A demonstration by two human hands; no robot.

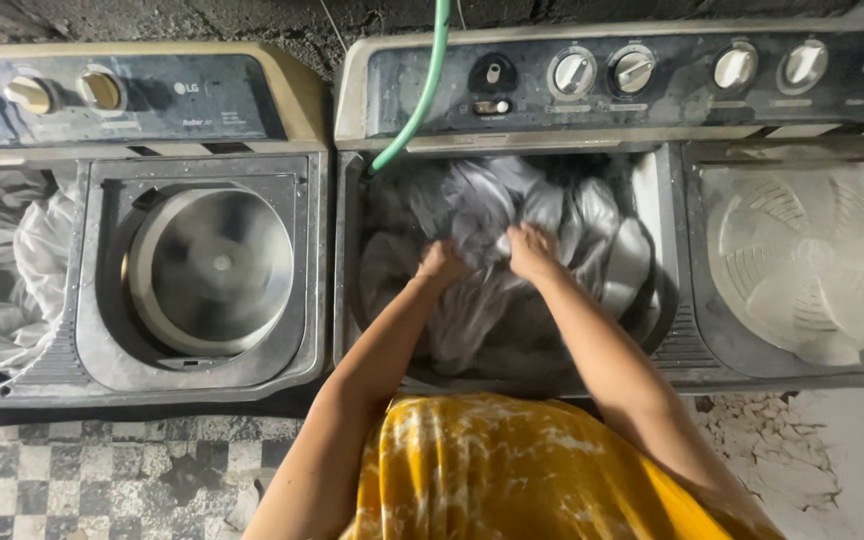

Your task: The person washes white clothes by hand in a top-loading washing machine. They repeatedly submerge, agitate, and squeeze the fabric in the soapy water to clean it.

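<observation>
Two twin-tub washing machines stand side by side against a rough wall, and the work is in the right-hand one. At the far left, the wash tub of the left machine (pixel 142 100) holds a heap of pale wet cloth (pixel 2 270), and beside it the spin drum (pixel 214 268) looks bare, its shiny inside blurred as if it may be turning. A green hose (pixel 422 95) hangs down from above into the back left corner of the wash tub (pixel 352 300) of the right machine (pixel 612 100). That tub is packed with grey and white laundry (pixel 572 230), twisted and wet-looking. The left hand (pixel 440 265) is pushed down into the pile with its fingers curled shut on a fold of the fabric. Just beside it the right hand (pixel 532 250) is closed in a fist round a bunched ridge of the same cloth, which rises slightly between the two hands. Further right, the spin compartment is shut under its pale ribbed inner lid (pixel 812 265). Judging from how things lie, the handling of this load looks barely begun: nearly all the laundry sits in the tub, nothing lies outside it, and only one gathered bunch is gripped.
</observation>
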